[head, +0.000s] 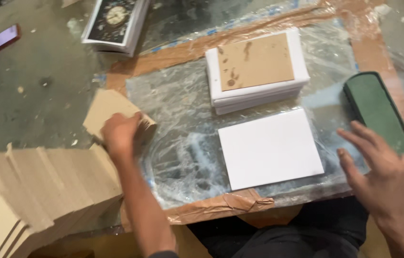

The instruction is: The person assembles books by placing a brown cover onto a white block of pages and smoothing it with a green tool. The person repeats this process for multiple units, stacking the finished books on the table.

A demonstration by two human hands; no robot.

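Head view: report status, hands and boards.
Left hand grips a brown board. Right hand open, hovering beside green pad. White sheet flat, unobstructed.

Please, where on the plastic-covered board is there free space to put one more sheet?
Free: the plastic between the left hand and the white sheet, below the white stack. Crowded: the right side, with the green block and right hand.
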